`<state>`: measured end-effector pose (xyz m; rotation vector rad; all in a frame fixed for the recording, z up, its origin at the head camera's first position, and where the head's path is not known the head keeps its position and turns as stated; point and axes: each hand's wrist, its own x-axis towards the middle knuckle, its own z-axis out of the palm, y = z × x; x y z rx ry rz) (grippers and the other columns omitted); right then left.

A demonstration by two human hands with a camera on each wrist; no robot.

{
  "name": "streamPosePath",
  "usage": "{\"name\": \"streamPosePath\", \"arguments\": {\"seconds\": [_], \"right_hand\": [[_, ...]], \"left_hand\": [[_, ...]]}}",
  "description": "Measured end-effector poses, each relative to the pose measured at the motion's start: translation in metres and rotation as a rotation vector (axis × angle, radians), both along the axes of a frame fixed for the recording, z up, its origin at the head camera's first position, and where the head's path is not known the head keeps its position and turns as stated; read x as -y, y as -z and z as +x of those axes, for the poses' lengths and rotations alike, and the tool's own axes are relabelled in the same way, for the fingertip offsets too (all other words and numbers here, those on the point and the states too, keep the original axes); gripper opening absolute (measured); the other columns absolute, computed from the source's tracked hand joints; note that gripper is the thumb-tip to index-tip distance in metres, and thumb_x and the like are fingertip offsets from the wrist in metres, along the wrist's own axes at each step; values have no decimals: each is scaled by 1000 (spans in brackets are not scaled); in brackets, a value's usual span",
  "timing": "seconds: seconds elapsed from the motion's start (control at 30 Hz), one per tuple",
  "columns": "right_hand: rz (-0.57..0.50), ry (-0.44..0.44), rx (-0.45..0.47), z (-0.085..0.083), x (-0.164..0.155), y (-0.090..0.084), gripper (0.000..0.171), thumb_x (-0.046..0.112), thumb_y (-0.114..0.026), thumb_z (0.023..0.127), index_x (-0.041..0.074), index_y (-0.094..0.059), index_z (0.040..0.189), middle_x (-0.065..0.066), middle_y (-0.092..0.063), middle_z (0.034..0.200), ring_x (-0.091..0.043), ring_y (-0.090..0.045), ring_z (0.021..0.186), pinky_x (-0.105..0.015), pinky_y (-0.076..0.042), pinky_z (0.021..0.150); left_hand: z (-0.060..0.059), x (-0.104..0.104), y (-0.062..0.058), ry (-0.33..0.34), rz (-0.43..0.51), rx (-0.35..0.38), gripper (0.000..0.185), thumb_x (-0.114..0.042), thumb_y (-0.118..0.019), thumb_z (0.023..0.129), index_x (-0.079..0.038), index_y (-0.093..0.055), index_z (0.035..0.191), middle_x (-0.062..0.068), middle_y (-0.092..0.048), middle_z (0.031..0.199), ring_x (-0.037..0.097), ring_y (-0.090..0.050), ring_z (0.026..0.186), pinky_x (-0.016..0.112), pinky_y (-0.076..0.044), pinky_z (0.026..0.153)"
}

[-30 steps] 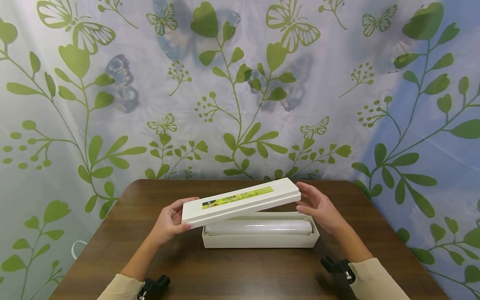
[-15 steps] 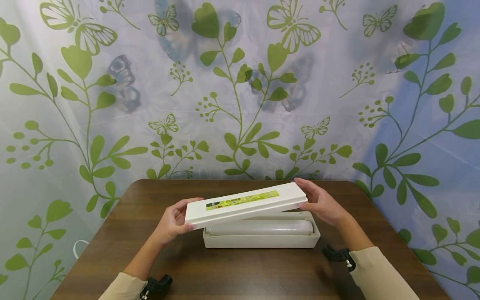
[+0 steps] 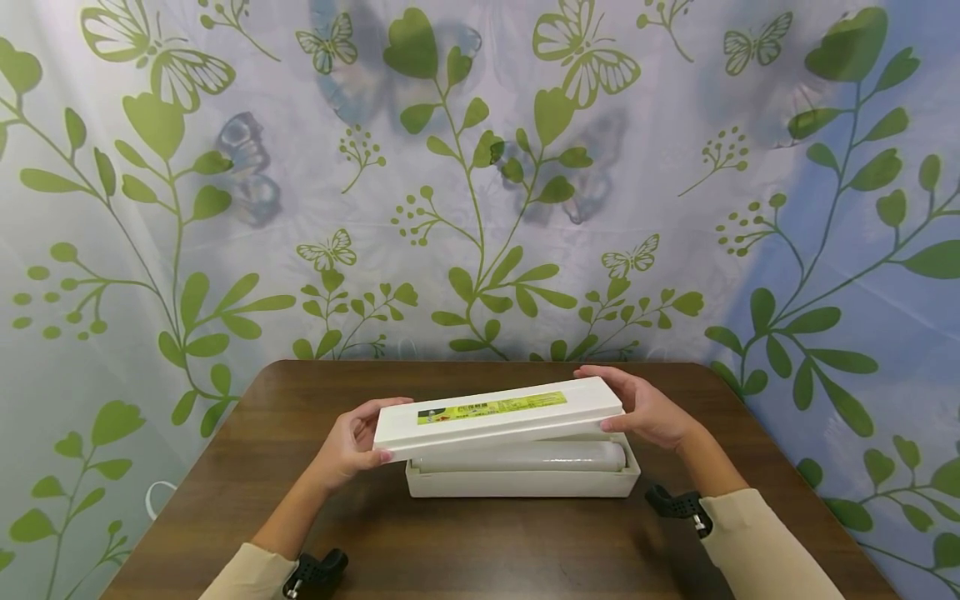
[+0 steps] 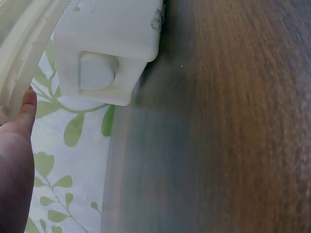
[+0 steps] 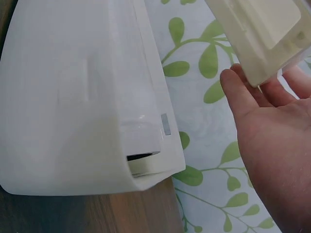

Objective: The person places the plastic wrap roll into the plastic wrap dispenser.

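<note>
I held the long, stiff, light-looking lid by its ends, left hand at nine o'clock and right hand at three, each grip clasping it above the wrap box.

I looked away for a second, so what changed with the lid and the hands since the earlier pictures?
The lid came down toward the box and levelled out. The right hand closed onto its end; the left hand kept its grip. Box and roll stayed put.

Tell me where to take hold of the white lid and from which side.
Take the lid by its two short ends, one hand from each side. It is long, flat and narrow, so end grips keep it level over the tray. The left hand and right hand hold it that way, fingers on top, thumbs on the end edges.
</note>
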<state>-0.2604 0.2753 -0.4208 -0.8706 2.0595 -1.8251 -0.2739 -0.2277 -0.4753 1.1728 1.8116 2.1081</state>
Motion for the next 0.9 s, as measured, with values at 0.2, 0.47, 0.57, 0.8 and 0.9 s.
{"name": "streamPosePath", "arguments": {"seconds": [0.2,0.47,0.57,0.8,0.9], "right_hand": [[11,-20,-11,-1,1,1,82,-8,-73,86,-7,-30,155,-1,-52,149,-13,-62,118,-31,-59,91],[56,-11,8,2,5,-1,79,-6,-75,84,-5,-35,153,-3,-59,140,-16,-65,113,-34,-61,89],[58,-4,2,2,6,-1,80,-5,-75,84,-7,-34,152,-3,-60,139,-17,-66,112,-34,-61,88],[59,12,-25,1,5,1,80,-4,-76,84,-10,-33,151,-5,-61,137,-17,-65,112,-34,-60,88],[59,18,-34,1,4,3,80,-4,-76,84,-9,-34,151,-5,-62,137,-17,-66,112,-34,-61,88]], "left_hand": [[-1,1,-1,11,-4,10,70,-3,-78,83,11,-46,144,11,-59,143,13,-62,114,23,-57,91],[-4,3,-2,30,-8,25,71,-1,-78,82,12,-45,144,8,-60,143,12,-62,116,23,-57,91],[-5,4,-3,32,-16,22,72,-1,-78,82,12,-44,144,8,-60,143,12,-62,116,23,-57,91],[-9,5,-7,24,-70,7,72,1,-77,82,8,-45,146,10,-58,142,13,-62,115,25,-59,87],[-11,5,-9,19,-100,-10,71,1,-76,83,6,-45,147,13,-57,144,15,-62,117,26,-59,89]]}}
